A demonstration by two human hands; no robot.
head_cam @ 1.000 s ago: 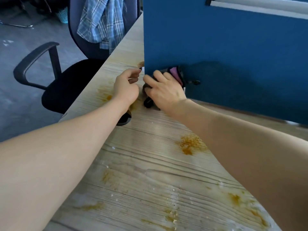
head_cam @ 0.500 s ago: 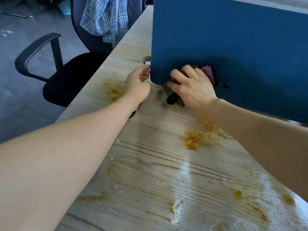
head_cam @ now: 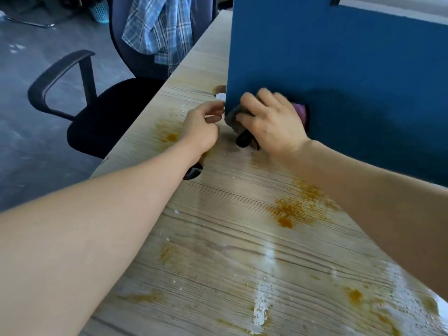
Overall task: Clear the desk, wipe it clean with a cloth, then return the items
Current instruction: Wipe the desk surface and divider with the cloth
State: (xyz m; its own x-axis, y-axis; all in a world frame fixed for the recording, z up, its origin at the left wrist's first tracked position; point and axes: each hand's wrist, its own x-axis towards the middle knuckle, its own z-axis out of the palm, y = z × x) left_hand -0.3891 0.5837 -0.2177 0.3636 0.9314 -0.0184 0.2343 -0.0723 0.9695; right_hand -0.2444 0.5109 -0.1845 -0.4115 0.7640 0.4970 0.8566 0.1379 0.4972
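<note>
No legible writing, brand or label appears on any item.

The right hand's (head_cam: 271,122) fingers are curled over a grey crumpled cloth (head_cam: 234,115), gripping it against the lower corner of the upright blue fabric-covered partition panel (head_cam: 339,81). A pink patch (head_cam: 300,112) shows at 3 o'clock of the knuckles; what it belongs to cannot be told. A black cylindrical object (head_cam: 243,139) protrudes beneath the palm at 7 o'clock. The right forearm extends toward 4 o'clock.

The left hand's (head_cam: 201,127) fingers are loosely curled and hold nothing, the fingertips just beside the panel's edge, near a small white item (head_cam: 220,96) at 12 o'clock. The left forearm runs toward 8 o'clock, crossing a round cable hole (head_cam: 194,172).

The light wood-grain laminate desk (head_cam: 218,238) bears orange-brown stains (head_cam: 288,212) and wet, glossy streaks. A black armrest office chair (head_cam: 97,112), draped with a plaid shirt (head_cam: 160,25), stands at 10 o'clock.
</note>
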